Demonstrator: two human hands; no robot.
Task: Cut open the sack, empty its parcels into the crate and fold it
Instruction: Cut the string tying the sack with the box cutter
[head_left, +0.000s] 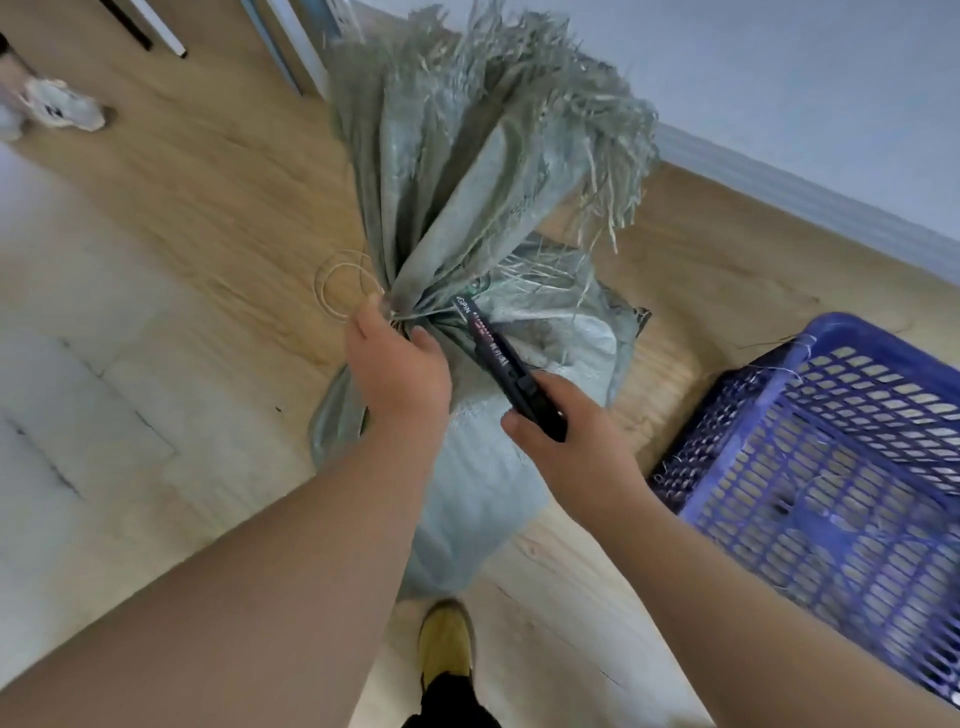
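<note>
Head view: grey-green woven sack (483, 457) stands on the wood floor (197, 208) at centre, neck tied with pale string (340, 288), frayed top fanned out above. Left hand (397, 369) has its fingers clamped round the tied neck; right hand (569, 436) has its fingers closed on a black knife (506, 364), tip at the tie, just right of the left hand. Blue mesh crate (841, 457) sits on the floor right of the sack, near but apart.

The grey-green woven sack (483, 415) stands full on the floor, neck tied, frayed top fanned upward, beside a tilted blue lattice crate (831, 467).
</note>
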